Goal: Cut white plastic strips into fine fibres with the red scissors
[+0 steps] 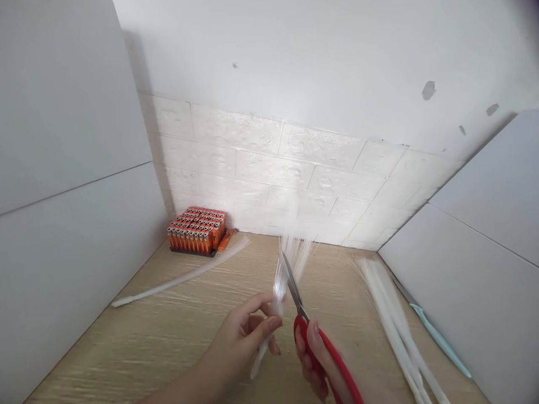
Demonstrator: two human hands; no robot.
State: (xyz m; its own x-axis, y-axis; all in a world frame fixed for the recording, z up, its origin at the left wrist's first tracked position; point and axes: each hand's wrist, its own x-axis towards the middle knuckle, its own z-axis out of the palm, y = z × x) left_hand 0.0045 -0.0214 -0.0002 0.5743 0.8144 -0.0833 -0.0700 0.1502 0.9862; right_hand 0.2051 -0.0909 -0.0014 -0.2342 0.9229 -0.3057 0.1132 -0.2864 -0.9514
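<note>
Wood-grain tabletop between white panels: we hold a frayed white plastic strip up to the scissors.

Our left hand is closed in a pinch around the strip, its fine strands fanning upward and its narrow stem poking out below. Our right hand curls through the red loops of the steel-bladed scissors, gripping them with the blades aimed at the strands; the blades look nearly shut, though blur hides how far. A firm pinch close to the blades seems best for keeping the strands from splaying. To the right lies a pile of similar strips, a pale teal tool beyond it. Far left, orange lighters stand packed in a black tray, with a loose orange lighter beside it and another frayed strip nearer.
</note>
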